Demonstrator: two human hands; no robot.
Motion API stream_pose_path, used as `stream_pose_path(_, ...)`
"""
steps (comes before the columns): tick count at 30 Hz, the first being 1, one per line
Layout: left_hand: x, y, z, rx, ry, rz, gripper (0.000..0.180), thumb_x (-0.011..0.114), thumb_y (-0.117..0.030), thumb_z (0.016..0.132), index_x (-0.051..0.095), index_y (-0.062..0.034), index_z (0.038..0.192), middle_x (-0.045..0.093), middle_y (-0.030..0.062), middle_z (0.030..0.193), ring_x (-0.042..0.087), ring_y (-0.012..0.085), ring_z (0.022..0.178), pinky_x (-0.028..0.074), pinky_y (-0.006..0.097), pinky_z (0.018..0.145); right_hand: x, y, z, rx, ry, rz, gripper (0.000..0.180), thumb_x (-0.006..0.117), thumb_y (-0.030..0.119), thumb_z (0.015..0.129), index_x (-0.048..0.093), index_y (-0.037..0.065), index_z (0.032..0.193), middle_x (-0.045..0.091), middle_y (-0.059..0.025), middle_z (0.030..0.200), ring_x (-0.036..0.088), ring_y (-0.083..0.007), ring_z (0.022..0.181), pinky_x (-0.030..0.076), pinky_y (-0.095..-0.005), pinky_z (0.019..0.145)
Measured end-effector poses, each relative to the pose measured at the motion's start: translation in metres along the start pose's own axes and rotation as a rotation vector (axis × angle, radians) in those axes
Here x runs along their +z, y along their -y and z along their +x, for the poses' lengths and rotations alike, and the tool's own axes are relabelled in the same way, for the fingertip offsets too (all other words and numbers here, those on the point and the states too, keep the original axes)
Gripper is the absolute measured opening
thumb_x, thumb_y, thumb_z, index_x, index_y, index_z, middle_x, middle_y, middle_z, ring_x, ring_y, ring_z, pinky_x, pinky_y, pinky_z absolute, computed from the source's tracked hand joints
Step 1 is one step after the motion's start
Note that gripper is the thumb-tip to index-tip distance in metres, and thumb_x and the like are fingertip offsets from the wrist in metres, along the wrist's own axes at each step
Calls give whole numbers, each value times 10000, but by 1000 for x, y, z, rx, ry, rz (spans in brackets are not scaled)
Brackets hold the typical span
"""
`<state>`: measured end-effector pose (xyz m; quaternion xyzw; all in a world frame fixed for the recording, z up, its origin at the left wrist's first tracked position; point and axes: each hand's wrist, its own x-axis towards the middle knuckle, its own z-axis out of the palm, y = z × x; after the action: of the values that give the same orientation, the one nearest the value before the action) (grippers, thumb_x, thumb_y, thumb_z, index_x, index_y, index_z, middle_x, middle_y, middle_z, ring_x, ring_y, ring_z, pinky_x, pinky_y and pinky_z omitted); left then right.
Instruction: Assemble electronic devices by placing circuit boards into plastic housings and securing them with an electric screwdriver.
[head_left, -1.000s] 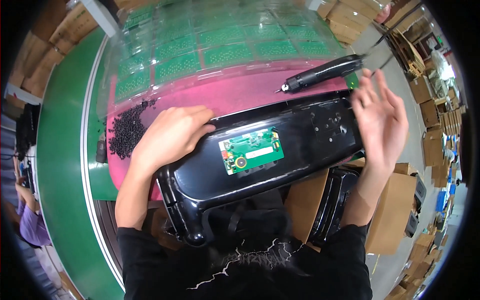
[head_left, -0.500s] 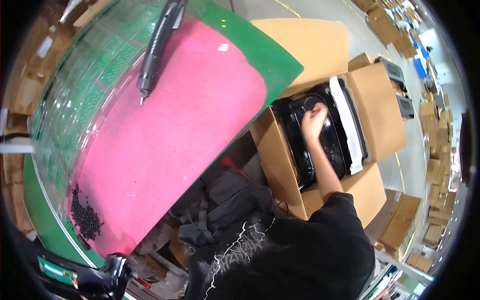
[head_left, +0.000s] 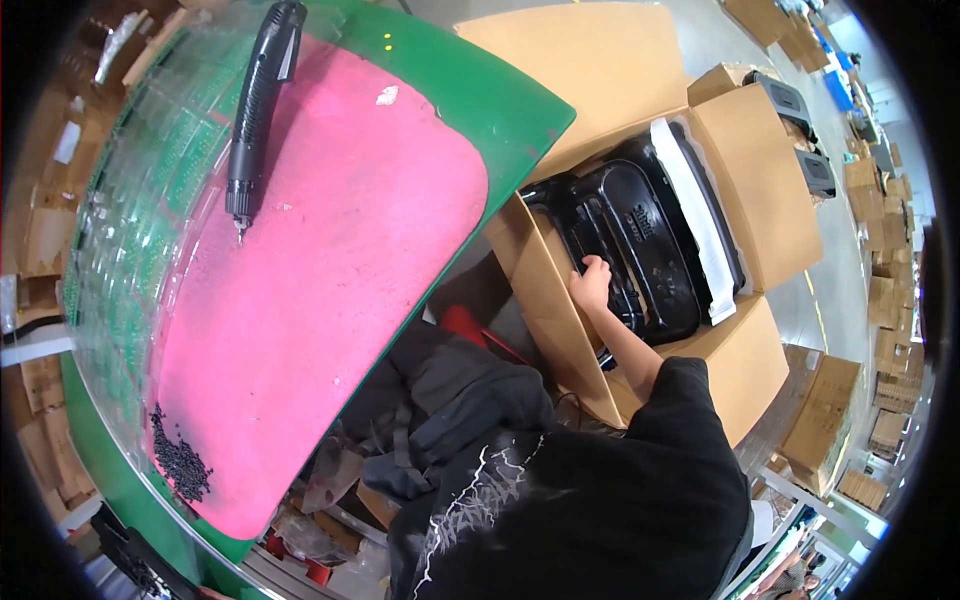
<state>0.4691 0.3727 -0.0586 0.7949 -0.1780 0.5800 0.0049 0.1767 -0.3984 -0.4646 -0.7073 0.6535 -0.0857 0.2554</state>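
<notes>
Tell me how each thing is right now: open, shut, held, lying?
Box: open, flaps spread.
Black housings: stacked upright inside the box.
Right hand: gripping a housing's edge.
Left hand: out of view.
Screwdriver: lying on the pink mat, untouched.
Screws: loose pile at the mat's corner.

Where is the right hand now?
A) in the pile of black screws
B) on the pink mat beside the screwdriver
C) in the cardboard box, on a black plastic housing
C: the right hand is on a black plastic housing inside the open cardboard box.
</notes>
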Motion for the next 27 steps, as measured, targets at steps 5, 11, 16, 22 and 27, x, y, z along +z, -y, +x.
stream_pose_path(5, 9, 8, 8, -261, -74, -174, 449, 689, -372, 820, 568, -90, 1148, 550, 232, 1075, 575, 352, 950, 474, 495, 800, 56, -65, 12, 131, 361, -416, 368, 635, 215, 797, 620, 28, 1114, 467, -137, 1259, 444, -338, 1224, 452, -479, 960)
stream_pose_path(11, 55, -29, 53, -870, -260, -682, 379, 662, -332, 826, 576, -148, 1146, 571, 174, 1002, 590, 299, 884, 490, 469, 743, 46, -97, 3, -69, 144, -499, 249, 542, 30, 846, 596, 16, 1089, 529, -102, 1140, 545, -298, 1092, 511, -443, 827)
stream_pose_path(16, 55, -11, 62, -1145, -356, -1169, 419, 664, -156, 751, 567, -185, 1157, 575, 104, 987, 601, 258, 810, 502, 411, 685, -28, -14, -43, 55, -65, -71, 405, 518, -15, 807, 444, 33, 1203, 596, -182, 1075, 567, -359, 1037, 366, -483, 917)
stream_pose_path(22, 92, -159, 108, -1255, -115, -1141, 493, 322, -212, 998, 324, 52, 1414, 393, 185, 1419, 382, 278, 1267, 233, 429, 1148, -99, 8, -48, 360, -15, 389, 553, 538, 520, 896, 560, 67, 1212, 671, -92, 991, 601, -225, 1017, 300, -374, 1005)
stream_pose_path(27, 86, -179, 114, -1127, 70, -1308, 525, 357, -202, 991, 265, 81, 1424, 464, 160, 1255, 417, 262, 1202, 277, 405, 1070, -119, 27, -63, 322, 87, 218, 566, 765, 507, 715, 699, 46, 1037, 702, -27, 878, 641, -149, 835, 418, -290, 899)
